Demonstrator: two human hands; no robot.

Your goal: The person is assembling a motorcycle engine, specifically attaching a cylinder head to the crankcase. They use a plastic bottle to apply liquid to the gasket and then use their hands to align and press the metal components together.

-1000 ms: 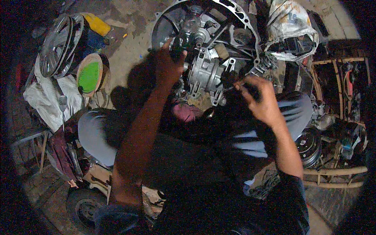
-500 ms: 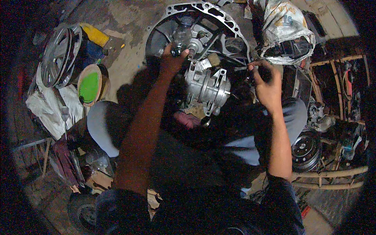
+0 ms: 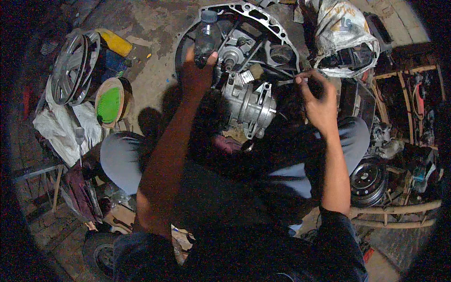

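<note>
My left hand point(image 3: 196, 77) is wrapped round a dark see-through plastic bottle point(image 3: 205, 41) with a dark cap, its cap end pointing away from me. The bottle is over the left part of a large metal bell housing point(image 3: 277, 29), beside a shaft point(image 3: 229, 65) that sticks out of the housing's middle. My right hand point(image 3: 320, 96) is closed in a pinch by the housing's right rim. Whatever its fingertips hold is too small to name. Between my hands lies a silver cylindrical metal unit point(image 3: 249, 105) with bolt lugs, below the shaft.
To the left stand wheel rims point(image 3: 70, 70), a yellow container point(image 3: 114, 43) and a bowl with a green inside point(image 3: 109, 104). A white sack point(image 3: 343, 35) lies at the far right, with a dark wheel point(image 3: 366, 181) nearer me. A dark red cloth point(image 3: 227, 144) sits by the metal unit.
My left hand has drawn back to the left from the shaft with the bottle, which was blurred before and shows more clearly now. My right hand has hardly moved.
</note>
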